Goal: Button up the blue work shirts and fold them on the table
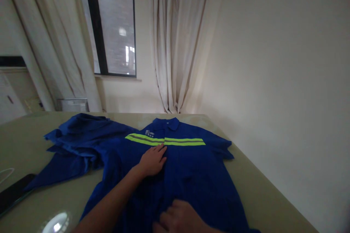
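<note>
A blue short-sleeved work shirt (202, 174) lies spread front up on the table, its collar toward the far edge. Across its chest runs a yellow-green reflective strip (186, 141), with white lettering above it on the left. My left hand (153, 160) rests flat on the middle of the shirt front, fingertips at the strip's lower edge. Lower down, near the bottom of the view, my right hand (179, 218) is closed over the shirt front with curled fingers. It is slightly blurred, and whatever is inside its fingers is hidden.
A heap of blue clothing (84, 131) lies left of the shirt and runs up against it. A dark phone (16, 191) and a white cable (8, 170) are at the table's left. Beyond the table (262, 193) are a wall, curtains (175, 43) and a window.
</note>
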Demonstrator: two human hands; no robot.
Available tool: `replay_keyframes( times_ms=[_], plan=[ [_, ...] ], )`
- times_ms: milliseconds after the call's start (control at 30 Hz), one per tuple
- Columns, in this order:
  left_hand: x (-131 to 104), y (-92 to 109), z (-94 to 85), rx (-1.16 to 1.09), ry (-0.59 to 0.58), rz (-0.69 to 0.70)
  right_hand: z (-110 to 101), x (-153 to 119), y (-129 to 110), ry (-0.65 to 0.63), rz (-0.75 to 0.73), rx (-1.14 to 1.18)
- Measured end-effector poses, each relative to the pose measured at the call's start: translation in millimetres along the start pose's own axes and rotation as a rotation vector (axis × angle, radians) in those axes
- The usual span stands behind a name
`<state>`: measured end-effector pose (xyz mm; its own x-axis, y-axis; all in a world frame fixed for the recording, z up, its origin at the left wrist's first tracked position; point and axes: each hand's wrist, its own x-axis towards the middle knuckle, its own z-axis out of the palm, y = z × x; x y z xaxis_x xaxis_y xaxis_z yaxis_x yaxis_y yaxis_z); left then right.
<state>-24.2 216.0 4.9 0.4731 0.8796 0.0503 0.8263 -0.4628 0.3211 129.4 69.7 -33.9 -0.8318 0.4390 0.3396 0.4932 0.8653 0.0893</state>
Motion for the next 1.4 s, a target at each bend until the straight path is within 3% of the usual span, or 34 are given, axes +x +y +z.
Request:
replay_keyframes(
  times_ms=[100,167,233,267,333,400,467,567,633,700,767,833,900,1000,1067,1133,1200,1233,1333,1400],
  plan=[
    [-7.2,-9.1,-27.9,-0.138,-0.033,0.035,-37.6,47.1,41.9,-0.036,0.161,0.011],
    [-17.7,-30.8,-49.8,-0.095,0.083,-0.075,-43.2,73.7,73.4,-0.004,0.330,0.038],
    [-35.6,-62.2,-68.5,0.101,0.224,-0.299,-31.6,88.8,100.6,0.028,0.473,0.083],
    [-46.7,-78.9,-75.7,0.215,0.239,-0.415,-21.8,91.7,111.1,0.010,0.510,0.122],
    [-69.5,-107.6,-85.9,0.375,0.206,-0.571,-1.3,90.9,124.8,-0.052,0.552,0.203],
    [-87.3,-122.1,-92.7,0.402,0.170,-0.618,13.2,86.1,130.4,-0.086,0.566,0.255],
    [-96.3,-118.0,-99.1,0.234,0.147,-0.613,18.7,82.0,131.1,-0.077,0.562,0.275],
    [-96.3,-84.9,-106.0,-0.355,0.130,-0.506,17.0,80.2,130.9,-0.051,0.547,0.282],
    [-91.2,-58.6,-104.1,-0.770,0.027,-0.358,15.2,80.4,132.0,-0.050,0.536,0.271],
    [-82.9,-40.0,-94.5,-0.962,-0.107,-0.241,14.4,80.5,133.6,-0.075,0.513,0.248],
    [-72.1,-32.3,-78.8,-0.853,-0.070,-0.231,13.8,80.1,134.5,-0.108,0.491,0.223],
    [-61.2,-32.2,-61.2,-0.584,0.133,-0.289,12.2,80.0,134.0,-0.101,0.479,0.206],
    [-53.5,-32.8,-45.9,-0.374,0.234,-0.315,10.0,80.5,132.8,-0.071,0.484,0.199],
    [-50.0,-26.4,-32.9,-0.212,0.171,-0.291,8.0,81.5,131.6,-0.058,0.479,0.203],
    [-50.6,-19.5,-34.8,-0.099,0.136,-0.277,8.9,82.0,131.8,-0.050,0.470,0.211],
    [-51.0,-15.6,-49.9,0.008,0.109,-0.270,10.9,82.0,131.8,-0.024,0.480,0.227],
    [-49.9,-17.8,-80.8,0.146,0.148,-0.276,12.4,81.8,131.2,0.005,0.507,0.255],
    [-48.6,-21.3,-101.1,0.245,0.223,-0.304,12.6,81.6,130.6,0.017,0.517,0.273],
    [-42.4,-35.6,-163.4,0.566,0.667,-0.428,11.0,81.2,129.1,0.030,0.528,0.309],
    [-36.4,-41.5,-185.8,0.617,0.797,-0.486,9.9,81.3,128.8,0.029,0.536,0.310]
  ],
)
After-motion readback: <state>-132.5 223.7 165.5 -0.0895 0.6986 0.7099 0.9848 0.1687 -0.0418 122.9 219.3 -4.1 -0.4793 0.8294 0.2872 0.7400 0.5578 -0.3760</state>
